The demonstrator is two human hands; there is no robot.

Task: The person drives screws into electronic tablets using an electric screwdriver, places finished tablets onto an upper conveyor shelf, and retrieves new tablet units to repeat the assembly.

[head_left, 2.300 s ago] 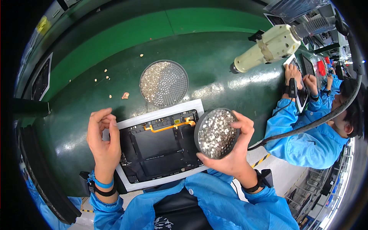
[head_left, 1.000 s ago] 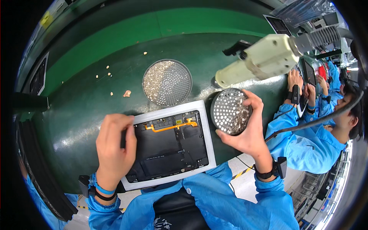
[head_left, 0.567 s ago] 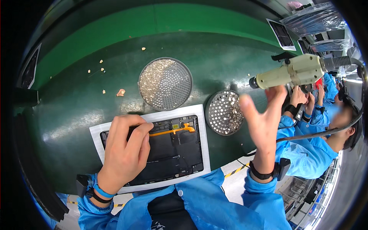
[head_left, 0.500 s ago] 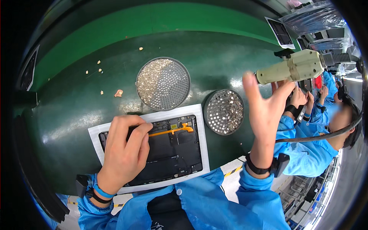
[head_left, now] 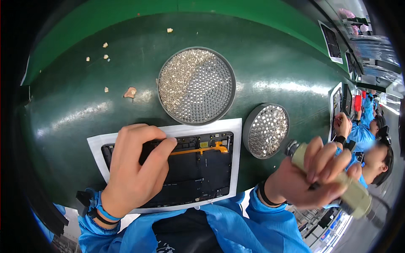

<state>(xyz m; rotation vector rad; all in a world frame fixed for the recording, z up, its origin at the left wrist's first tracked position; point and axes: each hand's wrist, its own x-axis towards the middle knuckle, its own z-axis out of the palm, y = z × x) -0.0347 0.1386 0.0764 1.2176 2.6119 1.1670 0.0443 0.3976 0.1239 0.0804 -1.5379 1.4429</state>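
An opened tablet (head_left: 211, 173) with black insides and an orange flex cable (head_left: 185, 152) lies on a white sheet (head_left: 95, 141) in front of me. My left hand (head_left: 137, 166) rests over its left part, fingers bent and closed toward the thumb near the top edge; whatever they pinch is hidden. At the right, my right hand (head_left: 310, 179) is wrapped round a pale green electric screwdriver (head_left: 356, 196), its tip end pointing up and left toward the smaller tray. Beyond the tablet sits a large round perforated tray (head_left: 233, 90) of tiny screws. A smaller round tray (head_left: 248, 128) holds more screws.
Small pale scraps (head_left: 106, 56) and a brownish scrap (head_left: 130, 92) lie on the green tabletop (head_left: 67, 147) at the left. A co-worker in blue (head_left: 377, 156) sits at the right, where another tablet (head_left: 336, 101) lies along the bench.
My right hand was stretched open beside the hanging screwdriver; now it grips it and has brought it down and nearer. The left hand stays over the tablet. The view has shifted a little.
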